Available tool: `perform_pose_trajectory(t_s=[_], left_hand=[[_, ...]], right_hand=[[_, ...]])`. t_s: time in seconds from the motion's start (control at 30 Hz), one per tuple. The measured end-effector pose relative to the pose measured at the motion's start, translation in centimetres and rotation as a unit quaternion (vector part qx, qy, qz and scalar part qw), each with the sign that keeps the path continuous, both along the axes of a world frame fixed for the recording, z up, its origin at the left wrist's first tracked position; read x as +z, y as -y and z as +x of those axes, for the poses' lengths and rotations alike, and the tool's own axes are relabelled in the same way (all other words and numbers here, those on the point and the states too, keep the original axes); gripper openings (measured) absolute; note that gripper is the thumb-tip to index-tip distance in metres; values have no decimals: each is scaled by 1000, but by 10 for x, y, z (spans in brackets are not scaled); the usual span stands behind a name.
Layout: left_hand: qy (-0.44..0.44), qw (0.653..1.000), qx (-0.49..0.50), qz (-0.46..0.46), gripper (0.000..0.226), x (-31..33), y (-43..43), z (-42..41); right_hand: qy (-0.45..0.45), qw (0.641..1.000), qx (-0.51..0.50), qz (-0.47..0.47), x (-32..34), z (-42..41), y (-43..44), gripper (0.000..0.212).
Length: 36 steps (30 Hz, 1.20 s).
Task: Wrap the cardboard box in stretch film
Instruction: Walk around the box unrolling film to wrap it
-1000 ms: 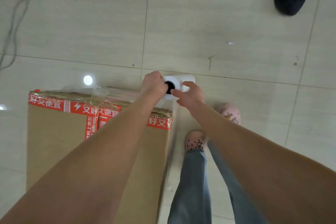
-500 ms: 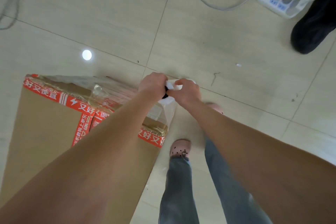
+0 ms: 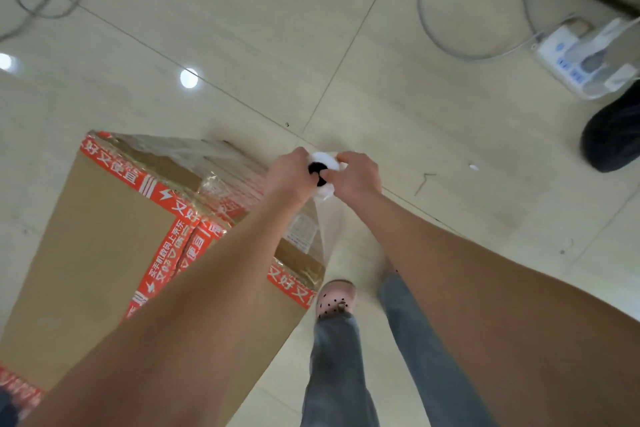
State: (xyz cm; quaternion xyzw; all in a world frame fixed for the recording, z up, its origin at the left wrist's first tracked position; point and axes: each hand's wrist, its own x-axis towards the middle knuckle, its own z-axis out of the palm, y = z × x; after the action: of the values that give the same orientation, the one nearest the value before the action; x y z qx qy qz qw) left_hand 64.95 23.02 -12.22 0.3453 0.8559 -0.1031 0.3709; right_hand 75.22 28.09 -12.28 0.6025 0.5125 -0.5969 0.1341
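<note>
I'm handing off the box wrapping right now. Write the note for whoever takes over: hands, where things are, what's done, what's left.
Left hand: grips the film roll from its left side.
Right hand: grips it from the right.
Film roll: held core-up beyond the far right corner of the cardboard box, which stands on the floor.
Film sheet: runs from the roll down to that corner.
Done: crinkled film lies along the box's far top edge.
Left: the top face shows bare cardboard and red tape; probably carry the roll round. Mind the power strip.
</note>
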Motion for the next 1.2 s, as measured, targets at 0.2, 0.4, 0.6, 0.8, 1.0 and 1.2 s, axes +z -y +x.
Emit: perform_pose_trajectory(t_s=[0.2,0.4,0.6,0.8,1.0,1.2], left_hand=[[4,996,-87,30,39,3,-3,-10],[0,995,-97,14,24,8,-17,-20],[20,999,49,6,15,-3,-19,-44],[120,934,335,19,22,-3,-17,-60],[84,990,116,-6,42,2,-24,-91],[46,995,-81,-19,36,1,-44,-84]], right_hand=[[13,998,56,15,-8,-17,2,16],[24,996,82,3,-8,-22,-9,42],[19,1000,-8,6,-9,-34,-24,59],[14,1000,5,-13,-7,-62,-28,57],[32,999,9,8,-9,-91,-31,33],[49,998,25,17,-9,-87,-31,33]])
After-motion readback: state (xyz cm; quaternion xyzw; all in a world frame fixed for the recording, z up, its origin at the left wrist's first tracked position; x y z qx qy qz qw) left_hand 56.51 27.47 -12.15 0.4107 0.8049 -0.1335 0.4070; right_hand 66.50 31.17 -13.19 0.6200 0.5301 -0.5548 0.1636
